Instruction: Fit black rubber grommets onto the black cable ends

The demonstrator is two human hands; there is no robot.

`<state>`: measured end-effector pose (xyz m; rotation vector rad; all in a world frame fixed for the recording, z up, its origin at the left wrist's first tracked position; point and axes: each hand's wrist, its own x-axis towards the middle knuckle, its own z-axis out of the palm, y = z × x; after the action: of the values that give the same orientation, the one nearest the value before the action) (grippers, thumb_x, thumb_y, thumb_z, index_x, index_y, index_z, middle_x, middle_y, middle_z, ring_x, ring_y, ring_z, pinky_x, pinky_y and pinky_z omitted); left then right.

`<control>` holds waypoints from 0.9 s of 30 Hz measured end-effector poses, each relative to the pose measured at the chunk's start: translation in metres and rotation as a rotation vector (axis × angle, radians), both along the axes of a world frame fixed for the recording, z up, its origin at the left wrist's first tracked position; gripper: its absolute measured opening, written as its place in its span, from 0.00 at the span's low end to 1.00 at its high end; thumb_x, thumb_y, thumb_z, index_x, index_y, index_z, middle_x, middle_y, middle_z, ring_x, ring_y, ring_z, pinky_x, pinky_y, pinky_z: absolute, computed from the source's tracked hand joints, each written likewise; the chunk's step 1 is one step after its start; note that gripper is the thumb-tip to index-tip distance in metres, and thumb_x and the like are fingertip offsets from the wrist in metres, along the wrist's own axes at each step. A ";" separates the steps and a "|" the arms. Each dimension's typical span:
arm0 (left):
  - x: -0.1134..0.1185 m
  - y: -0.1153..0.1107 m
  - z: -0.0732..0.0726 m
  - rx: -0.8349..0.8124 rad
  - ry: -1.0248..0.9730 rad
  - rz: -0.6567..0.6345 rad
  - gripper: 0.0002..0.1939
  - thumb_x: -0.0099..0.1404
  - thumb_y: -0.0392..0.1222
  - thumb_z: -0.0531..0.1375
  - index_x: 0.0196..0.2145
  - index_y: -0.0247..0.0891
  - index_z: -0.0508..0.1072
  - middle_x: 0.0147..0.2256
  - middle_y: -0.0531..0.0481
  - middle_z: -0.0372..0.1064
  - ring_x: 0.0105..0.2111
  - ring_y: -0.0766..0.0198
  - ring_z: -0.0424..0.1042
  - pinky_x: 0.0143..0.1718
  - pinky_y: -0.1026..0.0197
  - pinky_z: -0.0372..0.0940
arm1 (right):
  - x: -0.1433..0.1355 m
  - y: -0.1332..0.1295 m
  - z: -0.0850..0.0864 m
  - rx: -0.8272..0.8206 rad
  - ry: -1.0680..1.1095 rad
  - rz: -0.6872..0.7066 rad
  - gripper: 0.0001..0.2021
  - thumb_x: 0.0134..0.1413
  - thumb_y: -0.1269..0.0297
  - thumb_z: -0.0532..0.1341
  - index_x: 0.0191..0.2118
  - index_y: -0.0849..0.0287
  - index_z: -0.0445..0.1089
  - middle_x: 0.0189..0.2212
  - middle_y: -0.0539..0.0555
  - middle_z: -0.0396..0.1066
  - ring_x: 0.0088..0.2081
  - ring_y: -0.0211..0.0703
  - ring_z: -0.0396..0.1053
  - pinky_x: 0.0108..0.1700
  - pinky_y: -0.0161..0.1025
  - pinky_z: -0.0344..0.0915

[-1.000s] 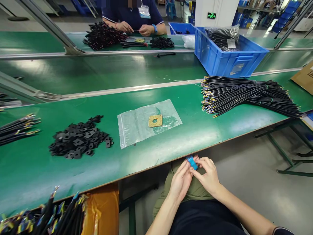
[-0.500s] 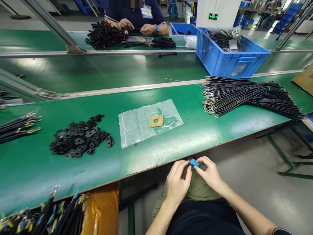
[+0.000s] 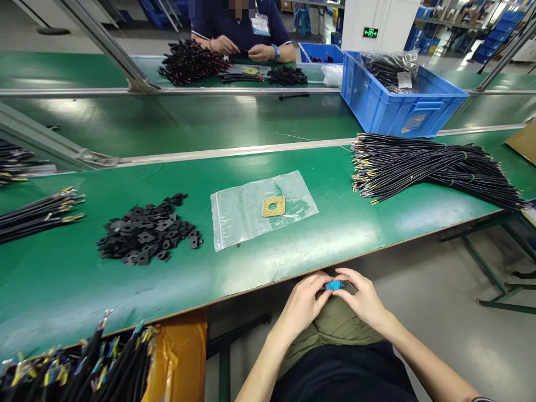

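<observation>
1. Fingers [image 3: 321,302] of the left hand [image 3: 299,304] pinch one end of a small blue item [image 3: 334,285].
2. On its other end, the right hand [image 3: 364,297] grasps likewise, thumb below and forefinger arched over the top; fingertips partly cover the item, so its exact form cannot be told.
3. Both hands work just off the near edge of the table [image 3: 355,231], over the lap [image 3: 341,321].
4. Good handling, in my judgement, means a light, even pinch from both sides, so that neither hand wrenches the item free.
5. Keeping the knuckles clear of the near edge would help, as would drawing the item slightly toward the body for a fuller view; a slip could drop it.
6. Back from that edge, a clear bag [image 3: 238,215] bears a yellow pad [image 3: 273,206]; black pieces [image 3: 146,237] lie heaped left of the bag.
</observation>
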<state>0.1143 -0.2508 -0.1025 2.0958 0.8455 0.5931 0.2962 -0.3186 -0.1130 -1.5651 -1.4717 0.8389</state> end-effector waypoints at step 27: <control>0.000 -0.002 -0.007 -0.163 -0.002 0.103 0.07 0.66 0.42 0.57 0.37 0.40 0.73 0.37 0.50 0.71 0.26 0.68 0.61 0.31 0.64 0.62 | 0.000 -0.001 -0.004 -0.032 0.091 0.017 0.18 0.54 0.64 0.66 0.52 0.51 0.70 0.45 0.53 0.77 0.47 0.48 0.74 0.55 0.48 0.69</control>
<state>0.1146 -0.2529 -0.1099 1.9127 0.9725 0.5611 0.2965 -0.3197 -0.1169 -1.5195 -1.4143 0.9362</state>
